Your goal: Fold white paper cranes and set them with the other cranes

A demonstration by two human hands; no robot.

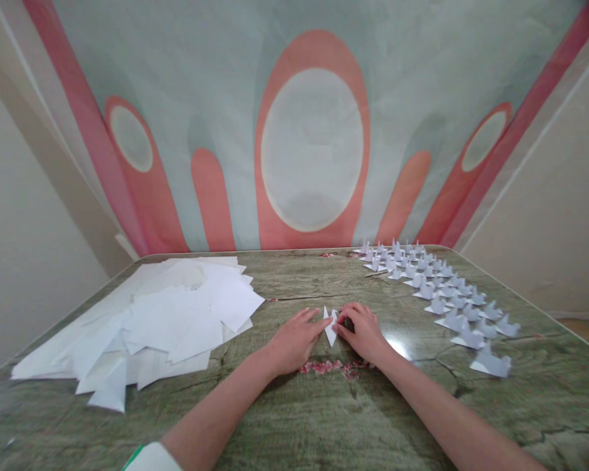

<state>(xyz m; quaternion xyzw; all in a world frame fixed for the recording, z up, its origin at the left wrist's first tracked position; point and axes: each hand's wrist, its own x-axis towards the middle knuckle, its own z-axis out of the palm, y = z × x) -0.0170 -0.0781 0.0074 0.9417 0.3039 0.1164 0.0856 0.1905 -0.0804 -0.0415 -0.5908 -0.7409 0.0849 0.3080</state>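
Note:
A small folded white paper crane [330, 335] stands between my two hands over the middle of the table, with narrow points at its top and bottom. My right hand [364, 332] pinches its right side between thumb and bent fingers. From the other side my left hand [294, 339] grips the crane's left edge, thumb against the paper and fingers curved behind. My fingertips hide part of the folds.
A wide, overlapping pile of white paper sheets [177, 314] covers the table's left side, with a folded piece [110, 389] at its near edge. Rows of finished paper cranes [436, 305] stand on the right. The wood-patterned table [285, 425] meets a patterned backdrop [235, 98].

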